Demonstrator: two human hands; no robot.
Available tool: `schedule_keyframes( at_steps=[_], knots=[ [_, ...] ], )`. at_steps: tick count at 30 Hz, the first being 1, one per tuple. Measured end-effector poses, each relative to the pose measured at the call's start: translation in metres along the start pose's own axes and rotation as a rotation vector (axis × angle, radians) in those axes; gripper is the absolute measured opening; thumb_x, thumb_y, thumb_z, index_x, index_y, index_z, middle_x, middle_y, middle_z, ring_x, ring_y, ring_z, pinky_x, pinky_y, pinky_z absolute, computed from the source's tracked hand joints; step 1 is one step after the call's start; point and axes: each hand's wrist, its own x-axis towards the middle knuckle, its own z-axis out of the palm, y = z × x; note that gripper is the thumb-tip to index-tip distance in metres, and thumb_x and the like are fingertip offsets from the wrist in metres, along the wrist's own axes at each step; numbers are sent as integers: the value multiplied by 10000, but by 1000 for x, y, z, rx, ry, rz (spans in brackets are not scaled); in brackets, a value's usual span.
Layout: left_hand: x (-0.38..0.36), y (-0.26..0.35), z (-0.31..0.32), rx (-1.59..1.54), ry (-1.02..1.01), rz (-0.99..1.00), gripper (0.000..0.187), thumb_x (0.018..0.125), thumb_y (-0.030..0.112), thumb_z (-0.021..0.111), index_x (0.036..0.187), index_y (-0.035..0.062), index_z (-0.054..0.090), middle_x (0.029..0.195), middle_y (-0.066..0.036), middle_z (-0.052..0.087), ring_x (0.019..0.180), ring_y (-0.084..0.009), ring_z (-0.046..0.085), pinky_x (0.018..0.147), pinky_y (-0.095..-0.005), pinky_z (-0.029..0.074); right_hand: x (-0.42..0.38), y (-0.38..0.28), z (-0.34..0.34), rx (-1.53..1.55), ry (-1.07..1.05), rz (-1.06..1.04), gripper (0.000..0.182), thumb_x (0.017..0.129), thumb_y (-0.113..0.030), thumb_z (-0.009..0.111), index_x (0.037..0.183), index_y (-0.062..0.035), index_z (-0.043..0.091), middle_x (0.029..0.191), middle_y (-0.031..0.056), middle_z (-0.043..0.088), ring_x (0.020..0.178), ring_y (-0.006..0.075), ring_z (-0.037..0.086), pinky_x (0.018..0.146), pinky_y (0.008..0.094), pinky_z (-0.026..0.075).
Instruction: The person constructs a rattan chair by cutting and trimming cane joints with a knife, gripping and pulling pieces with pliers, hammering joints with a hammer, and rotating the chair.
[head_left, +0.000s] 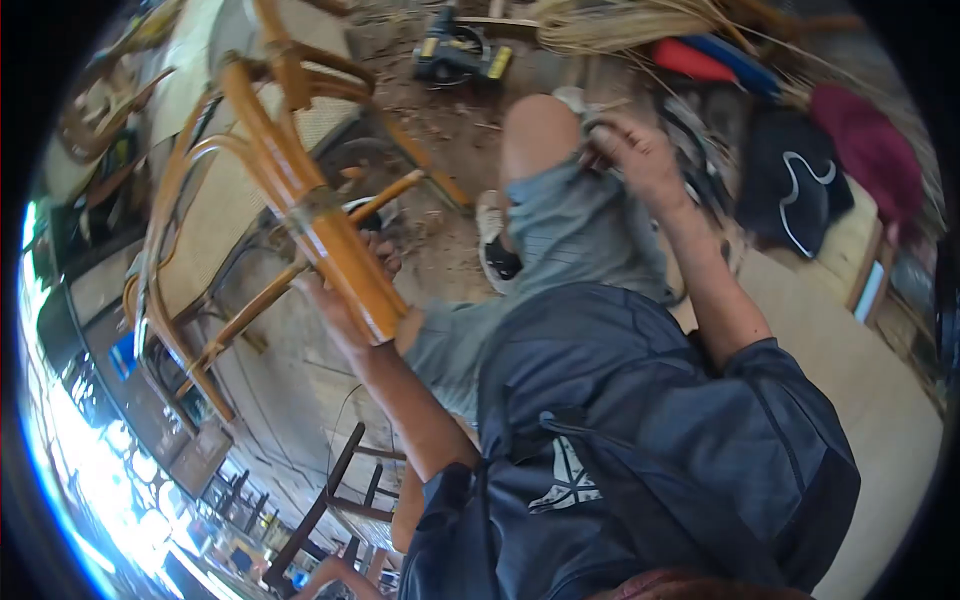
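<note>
My left hand is wrapped round the thick bundled poles of an orange-brown rattan chair frame, its fingertips showing on the far side. A binding goes round the poles just above that grip. The chair's woven cane panel lies to the left. Over my right knee, my right hand is held up with its fingers curled together. A thin pale strip shows near those fingertips, but what they pinch is too small to make out.
A black and yellow power tool lies on the littered floor. Cane strands are at the top. A black cloth and a maroon cloth lie right. A dark wooden chair and another person's arm are lower left.
</note>
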Motion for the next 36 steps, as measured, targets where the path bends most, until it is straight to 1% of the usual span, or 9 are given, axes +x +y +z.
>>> schedule_keyframes(
  at_steps=[5,8,12,18,20,26,30,33,36],
  knots=[
    [-2,-9,6,-133,-253,-85,674,914,408,531,1351,-47,297,1086,-187,486,771,-248,561,603,-383,552,-41,40,-118,-152,574,-73,244,921,-165,548,1084,-8,638,843,43,663,683,82,595,638,233,481],
    [2,-9,-2,-136,-299,-79,703,920,360,543,1416,-17,218,1077,-154,458,753,-187,498,558,-303,463,-68,69,-142,-428,566,-6,252,908,-181,553,1074,-13,641,833,35,658,678,80,590,637,251,482],
    [4,-11,3,-193,-300,-61,650,921,355,538,1363,-50,287,1075,-159,462,769,-209,519,553,-317,482,-89,100,-108,-815,482,-138,240,880,-188,564,1049,-36,642,908,146,660,825,283,639,768,357,489],
    [29,-24,10,-261,-295,-71,578,892,338,568,1305,-19,378,1110,-168,506,792,-213,548,580,-308,518,-100,133,-109,-1335,589,-112,376,838,-176,570,1179,-21,533,1088,221,582,1046,383,538,904,439,420],
    [32,-29,4,-306,-218,-76,510,886,365,573,1243,21,451,1050,-149,557,777,-219,565,582,-307,530,-96,142,-122,-1160,407,-69,412,832,-209,599,1174,2,509,1115,257,566,1070,431,513,905,457,405],
    [38,-44,2,-367,-209,29,506,907,475,510,1211,70,503,969,-110,604,762,-220,608,583,-343,534,-81,164,-157,-1102,285,14,373,768,-121,647,1111,-13,545,1020,204,618,984,378,583,863,411,438],
    [27,-52,-4,-620,-78,-98,559,962,483,414,1239,9,524,1043,-112,644,882,-217,638,788,-344,536,-68,161,-166,-1231,283,264,430,733,-248,657,1088,-19,577,952,181,661,916,334,635,832,395,469],
    [43,-76,-30,-478,23,-32,330,968,388,481,1015,73,571,829,-51,639,680,-150,617,616,-280,519,-73,117,-105,-1230,324,442,288,768,-204,630,984,-16,596,812,178,659,753,305,654,688,408,503],
    [48,-84,-40,-425,76,36,219,962,307,526,913,100,576,775,-32,624,580,-115,577,511,-253,480,-67,168,-177,-1222,245,440,186,784,-151,568,913,-18,575,668,118,598,538,242,605,442,357,451]
  ],
)
